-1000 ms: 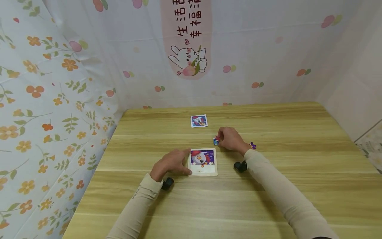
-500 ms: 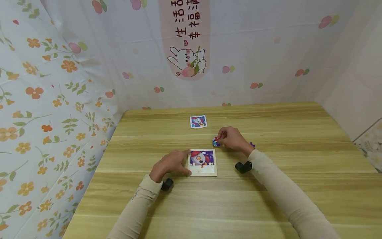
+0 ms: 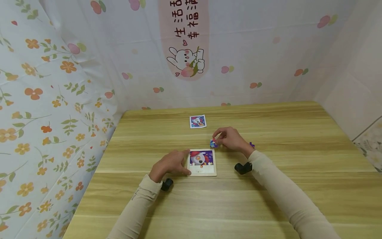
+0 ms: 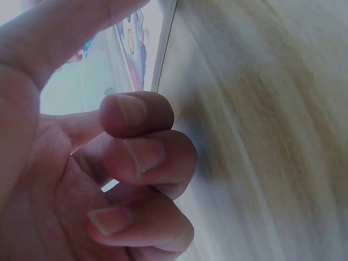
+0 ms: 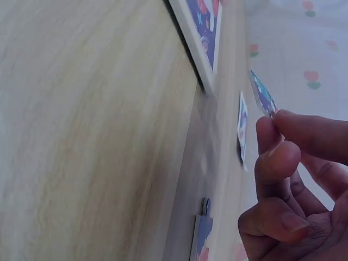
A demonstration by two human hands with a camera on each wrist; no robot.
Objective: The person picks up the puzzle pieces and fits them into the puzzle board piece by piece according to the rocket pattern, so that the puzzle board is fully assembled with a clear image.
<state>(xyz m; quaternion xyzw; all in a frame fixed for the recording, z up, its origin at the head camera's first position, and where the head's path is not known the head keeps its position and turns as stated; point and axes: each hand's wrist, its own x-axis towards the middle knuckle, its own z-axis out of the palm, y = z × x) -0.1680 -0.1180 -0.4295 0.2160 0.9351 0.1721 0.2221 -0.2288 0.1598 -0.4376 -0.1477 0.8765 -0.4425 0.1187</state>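
Note:
A square puzzle tray (image 3: pixel 203 170) lies on the table, its far part filled with a picture of a white character with red on a purple ground; its near strip is pale and bare. My left hand (image 3: pixel 170 163) holds the tray's left side, forefinger at the far corner and thumb at the near one; its other fingers are curled in the left wrist view. Just beyond the tray's far right corner, my right hand (image 3: pixel 232 139) pinches a blue, purple and red jigsaw piece (image 3: pixel 213 143) between thumb and forefinger. The right wrist view shows this piece (image 5: pixel 263 95) tilted and raised.
Another purple jigsaw piece (image 3: pixel 252 145) lies beyond the right wrist, partly hidden by it. A small picture card (image 3: pixel 198 121) with a similar character rests toward the table's back. Printed cloth (image 3: pixel 253 49) hangs behind the wooden table (image 3: pixel 268 205).
My right hand has shifted slightly left and nearer the tray with the jigsaw piece, which has turned in its fingers. The left hand stays at the tray.

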